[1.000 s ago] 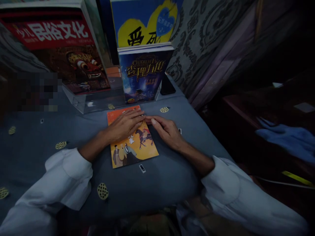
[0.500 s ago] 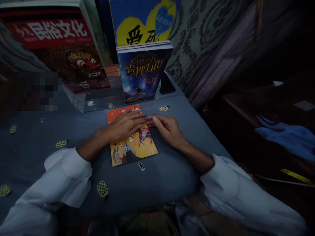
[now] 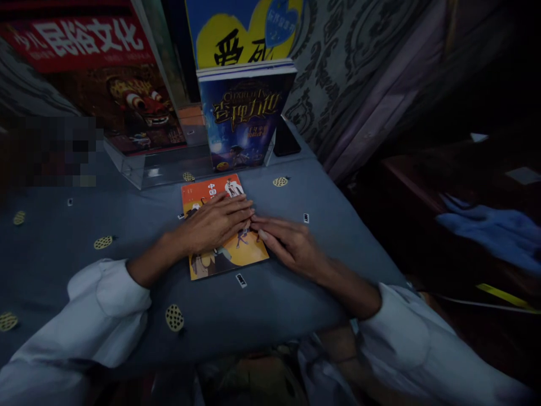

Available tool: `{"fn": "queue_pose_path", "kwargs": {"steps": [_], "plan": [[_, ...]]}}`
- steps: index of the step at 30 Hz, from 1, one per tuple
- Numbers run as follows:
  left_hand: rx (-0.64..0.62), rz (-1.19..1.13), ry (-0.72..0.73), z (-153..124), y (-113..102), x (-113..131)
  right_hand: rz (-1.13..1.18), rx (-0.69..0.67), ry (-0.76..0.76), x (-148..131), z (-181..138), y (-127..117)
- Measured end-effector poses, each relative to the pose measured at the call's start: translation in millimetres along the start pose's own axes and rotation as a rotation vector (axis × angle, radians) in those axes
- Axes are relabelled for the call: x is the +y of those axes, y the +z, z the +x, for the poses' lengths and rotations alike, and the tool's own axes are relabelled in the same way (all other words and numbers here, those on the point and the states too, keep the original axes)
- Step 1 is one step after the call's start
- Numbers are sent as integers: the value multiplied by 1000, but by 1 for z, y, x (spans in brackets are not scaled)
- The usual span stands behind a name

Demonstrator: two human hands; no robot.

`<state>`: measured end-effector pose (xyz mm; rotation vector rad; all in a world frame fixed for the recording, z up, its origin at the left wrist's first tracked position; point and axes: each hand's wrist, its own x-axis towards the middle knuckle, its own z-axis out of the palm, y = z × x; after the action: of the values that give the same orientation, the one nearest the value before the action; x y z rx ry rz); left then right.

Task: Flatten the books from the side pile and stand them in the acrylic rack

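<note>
A small orange and yellow book (image 3: 245,256), with drawn figures and Chinese print on its cover, lies closed on the blue-grey tablecloth (image 3: 274,316). My left hand (image 3: 215,225) rests palm down across the middle of the cover, its fingers stretched out and pointing right. At the book's right edge is my right hand (image 3: 291,242), with its fingers held out straight to the left. Its fingertips meet those of the left hand, and the thumb lies along the near side. Part of the cover is hidden under the left hand.
Behind the book, a blue-purple book (image 3: 245,129) and a red-topped book (image 3: 139,90) stand upright in clear holders (image 3: 156,169). A dark phone-like slab (image 3: 287,141) lies beside them. Beyond the table's right edge is a blue cloth (image 3: 490,228).
My right hand has moved nearer to me along the book's right edge. My left hand has shifted slightly down the cover, uncovering more of the orange top. The view has tilted a little.
</note>
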<state>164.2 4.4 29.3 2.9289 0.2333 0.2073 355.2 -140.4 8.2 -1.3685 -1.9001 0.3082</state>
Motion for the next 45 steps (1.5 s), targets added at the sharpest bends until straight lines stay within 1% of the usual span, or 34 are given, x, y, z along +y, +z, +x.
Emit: {"fn": "queue_pose_path", "kwargs": {"steps": [3, 10, 14, 19, 23, 26, 32, 38, 45], "plan": [[12, 9, 17, -1, 1, 0, -67, -19, -41, 0, -5, 2], [19, -14, 48, -3, 1, 2, -176, -126, -70, -3, -19, 1], [29, -43, 73, -6, -1, 7, -200, -129, -96, -10, -29, 1], [19, -30, 86, -6, -2, 10, -209, -140, -83, -17, -37, 2], [-5, 3, 93, -4, -2, 10, -237, -134, -100, -17, -38, 4], [-25, -7, 94, -5, -2, 11, -250, -137, -85, -20, -40, 3], [34, -73, 143, -11, 3, 18, -224, -85, -50, -28, -49, 2], [8, -47, 137, -11, 1, 20, -253, -103, -43, -28, -49, 3], [-19, -84, 140, -17, 2, 31, -226, -31, -84, -37, -54, 1]]}}
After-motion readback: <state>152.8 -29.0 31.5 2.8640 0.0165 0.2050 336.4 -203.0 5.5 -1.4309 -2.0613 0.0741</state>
